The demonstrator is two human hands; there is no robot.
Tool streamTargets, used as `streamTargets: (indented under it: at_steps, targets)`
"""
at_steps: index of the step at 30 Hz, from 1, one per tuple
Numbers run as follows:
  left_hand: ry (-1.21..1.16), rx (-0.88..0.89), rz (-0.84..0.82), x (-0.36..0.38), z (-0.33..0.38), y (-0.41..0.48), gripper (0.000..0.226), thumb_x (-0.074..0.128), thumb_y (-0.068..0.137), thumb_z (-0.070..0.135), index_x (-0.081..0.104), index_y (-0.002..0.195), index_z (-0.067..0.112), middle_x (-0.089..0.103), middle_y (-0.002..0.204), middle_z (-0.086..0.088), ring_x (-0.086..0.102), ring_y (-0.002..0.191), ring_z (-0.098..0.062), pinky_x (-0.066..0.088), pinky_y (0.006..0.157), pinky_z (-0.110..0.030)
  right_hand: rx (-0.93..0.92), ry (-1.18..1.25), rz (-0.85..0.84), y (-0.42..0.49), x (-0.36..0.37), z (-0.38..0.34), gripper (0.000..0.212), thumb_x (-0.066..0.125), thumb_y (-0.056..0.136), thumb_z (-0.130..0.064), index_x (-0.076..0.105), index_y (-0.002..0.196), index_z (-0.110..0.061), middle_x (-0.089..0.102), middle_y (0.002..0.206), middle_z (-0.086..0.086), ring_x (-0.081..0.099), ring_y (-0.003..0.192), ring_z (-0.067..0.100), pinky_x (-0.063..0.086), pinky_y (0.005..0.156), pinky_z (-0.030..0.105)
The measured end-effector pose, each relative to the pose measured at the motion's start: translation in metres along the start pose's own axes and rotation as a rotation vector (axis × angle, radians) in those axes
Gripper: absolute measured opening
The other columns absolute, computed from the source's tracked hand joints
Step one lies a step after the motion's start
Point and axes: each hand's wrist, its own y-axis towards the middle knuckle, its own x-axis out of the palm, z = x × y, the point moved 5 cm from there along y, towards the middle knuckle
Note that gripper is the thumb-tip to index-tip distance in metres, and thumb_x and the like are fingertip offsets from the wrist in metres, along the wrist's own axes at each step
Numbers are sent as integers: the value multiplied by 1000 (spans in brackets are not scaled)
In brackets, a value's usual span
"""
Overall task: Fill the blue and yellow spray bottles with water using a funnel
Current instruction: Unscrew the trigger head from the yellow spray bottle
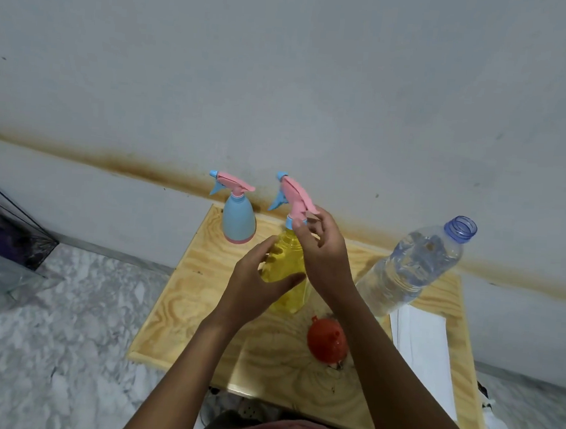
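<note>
No text or label can be read anywhere

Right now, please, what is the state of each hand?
Left hand: grips the yellow spray bottle.
Right hand: pinches the collar of its pink spray head.
</note>
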Motion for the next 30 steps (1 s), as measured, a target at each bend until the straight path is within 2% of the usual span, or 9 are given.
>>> streamTargets:
  at_steps: [3, 5, 8, 13, 18, 20, 24, 27, 30]
  targets:
    - [13, 0, 18, 2, -3, -3, 61, 81, 75, 38, 54, 128, 32, 65, 109, 21, 61, 103, -6, 58, 81, -28, 33, -25, -46, -1, 0, 3, 21, 50, 101, -31, 57, 120, -23, 67, 109, -10, 63, 101, 1, 48, 84, 23]
    - [5, 4, 30, 4, -1, -4, 64, 81, 75, 37, 51, 130, 37, 64, 109, 27, 61, 103, -1, 56, 81, -21, 36, -54, -47, -2, 1, 5, 27, 57, 98, -34, 58, 121, -22, 67, 112, -8, 62, 105, 3, 50, 87, 26]
    - [-2, 13, 33, 5, 2, -6, 69, 78, 74, 42, 49, 136, 33, 63, 114, 27, 60, 108, 1, 55, 84, -20, -11, -136, -4, -3, 1, 5, 40, 72, 86, -37, 60, 120, -20, 66, 112, -7, 59, 107, 1, 48, 86, 19]
    - [2, -22, 34, 5, -2, -7, 64, 82, 74, 37, 46, 126, 46, 63, 114, 22, 60, 108, 0, 56, 85, -21, -57, -176, 9, -1, -8, 3, 39, 71, 89, -26, 61, 125, -16, 67, 112, -6, 62, 103, 6, 48, 89, 17]
    - [6, -75, 24, 10, -20, -7, 69, 87, 72, 31, 53, 132, 22, 65, 120, 10, 61, 109, -5, 57, 88, -31, -49, -167, -7, -3, -12, 4, 43, 67, 92, -25, 58, 132, -12, 67, 120, -2, 62, 111, 11, 50, 99, 27]
    - [7, -85, 32, 11, -22, -7, 70, 88, 71, 29, 53, 131, 22, 64, 120, 9, 61, 109, -5, 56, 89, -27, -52, -184, -16, -4, -13, 5, 43, 65, 94, -26, 58, 133, -11, 66, 123, 0, 62, 113, 13, 51, 99, 30]
    - [58, -108, 45, 12, -26, -8, 71, 88, 69, 30, 52, 130, 21, 61, 121, 9, 57, 111, -8, 43, 85, -9, -57, -190, -33, -6, -14, 6, 42, 66, 94, -24, 58, 133, -12, 67, 121, -1, 62, 109, 12, 50, 97, 26]
    - [52, -121, 23, 14, -31, -9, 70, 89, 69, 31, 52, 128, 23, 62, 119, 8, 58, 109, -9, 48, 86, -18, -60, -183, -44, -7, -15, 5, 42, 66, 93, -24, 58, 132, -12, 68, 119, -1, 63, 105, 12, 52, 96, 28]
    - [48, -141, 4, 15, -40, -11, 68, 90, 67, 25, 53, 124, 26, 62, 114, 14, 57, 104, -4, 51, 83, -25, -75, -107, 25, -7, -22, 1, 33, 66, 94, -19, 60, 126, -13, 69, 103, -7, 63, 91, 2, 53, 87, 21]
